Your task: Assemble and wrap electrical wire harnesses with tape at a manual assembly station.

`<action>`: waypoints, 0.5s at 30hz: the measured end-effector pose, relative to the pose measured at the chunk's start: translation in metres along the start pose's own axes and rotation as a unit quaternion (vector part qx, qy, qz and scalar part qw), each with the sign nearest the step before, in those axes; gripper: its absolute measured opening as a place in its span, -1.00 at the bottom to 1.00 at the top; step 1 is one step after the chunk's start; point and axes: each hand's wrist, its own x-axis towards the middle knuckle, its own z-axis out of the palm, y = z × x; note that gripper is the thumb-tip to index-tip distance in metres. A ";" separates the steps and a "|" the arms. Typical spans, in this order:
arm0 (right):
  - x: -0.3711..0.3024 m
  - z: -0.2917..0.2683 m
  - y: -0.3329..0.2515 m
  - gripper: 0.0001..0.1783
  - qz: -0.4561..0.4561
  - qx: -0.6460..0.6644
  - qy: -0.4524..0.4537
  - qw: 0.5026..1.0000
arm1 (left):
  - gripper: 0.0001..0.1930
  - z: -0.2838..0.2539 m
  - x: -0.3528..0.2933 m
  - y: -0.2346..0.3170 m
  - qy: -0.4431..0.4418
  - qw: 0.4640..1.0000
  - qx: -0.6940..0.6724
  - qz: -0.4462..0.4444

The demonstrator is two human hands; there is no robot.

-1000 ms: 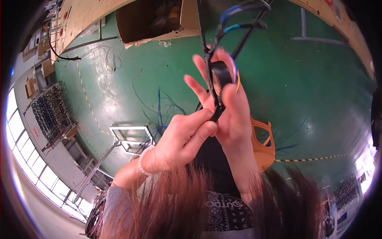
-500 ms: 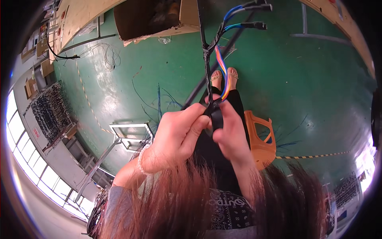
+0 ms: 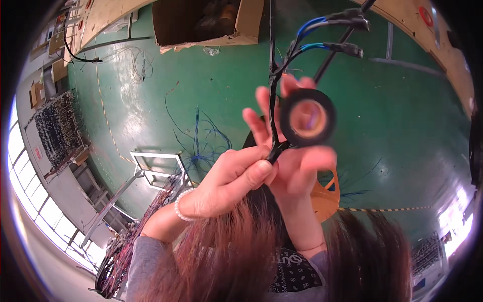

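Observation:
My left hand (image 3: 236,176), wearing a beaded bracelet, pinches a black-taped wire harness (image 3: 273,113) between thumb and fingers. The harness trunk rises from the pinch and forks higher up. Blue wires (image 3: 311,25) run along its branches to black-ended connectors (image 3: 349,49) at upper right. A roll of black electrical tape (image 3: 307,94), slightly blurred, sits in my right hand (image 3: 294,173) just right of the trunk. The fingers of that hand spread behind the harness and around the roll loosely, with the thumb below it. The tape's lower edge is close to the pinched spot.
A cardboard box (image 3: 249,22) stands on the green floor at the top. An orange plastic stool (image 3: 327,201) is beside my right forearm. Blue wires (image 3: 197,146) lie on the floor at left, near a white metal frame (image 3: 157,153). Wooden tabletops edge both upper corners.
My right hand has opened from a close grip beside the harness, and the tape roll now faces up at its right. The harness has shifted right; the multicoloured wires are now mostly hidden.

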 end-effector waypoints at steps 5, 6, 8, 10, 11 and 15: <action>0.021 -0.030 -0.006 0.29 -0.104 -0.138 -0.136 0.976 | -0.63 -0.001 -0.011 0.004 -0.026 0.988 -0.123 -0.092; 0.036 -0.034 -0.007 0.26 -0.156 -0.180 -0.187 0.953 | -0.63 0.001 -0.012 0.005 -0.024 0.987 -0.129 -0.089; 0.049 -0.024 -0.013 0.08 -0.204 -0.285 -0.180 0.919 | -0.73 0.003 -0.013 0.010 0.016 0.998 0.050 0.033; 0.036 -0.008 -0.002 -0.27 -0.104 -0.248 -0.009 0.963 | -0.79 0.010 -0.010 0.002 0.057 0.990 0.111 0.068; 0.031 -0.003 0.008 -0.34 -0.046 -0.151 0.066 0.985 | -0.83 0.010 -0.008 -0.005 0.102 0.974 0.177 0.097; 0.014 -0.014 0.010 -0.39 -0.060 -0.253 0.037 0.965 | -0.83 -0.003 -0.010 -0.012 0.099 0.971 0.190 0.104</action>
